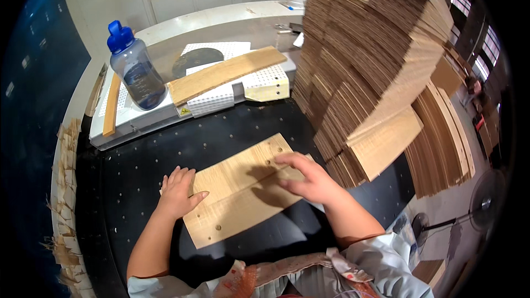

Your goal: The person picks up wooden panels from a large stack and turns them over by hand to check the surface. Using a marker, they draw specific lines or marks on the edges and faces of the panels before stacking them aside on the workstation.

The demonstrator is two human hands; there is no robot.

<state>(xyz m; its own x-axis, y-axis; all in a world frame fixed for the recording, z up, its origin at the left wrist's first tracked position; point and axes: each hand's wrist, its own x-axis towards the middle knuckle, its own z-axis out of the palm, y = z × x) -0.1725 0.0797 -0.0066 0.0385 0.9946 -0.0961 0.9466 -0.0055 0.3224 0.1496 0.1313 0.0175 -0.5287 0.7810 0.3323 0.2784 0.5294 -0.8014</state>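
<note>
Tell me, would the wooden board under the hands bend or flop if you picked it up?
Probably not: the wooden board looks flat, thin and stiff, so likely light. Both the left hand and right hand press on it, and it might slide easily on the smooth black table.

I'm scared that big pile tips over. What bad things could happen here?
The tall stack of boards leans over beside the right hand, so it might slide down onto it. The board under both hands hangs off the table edge and could tip. The bottle near the machine's edge could get knocked off.
</note>
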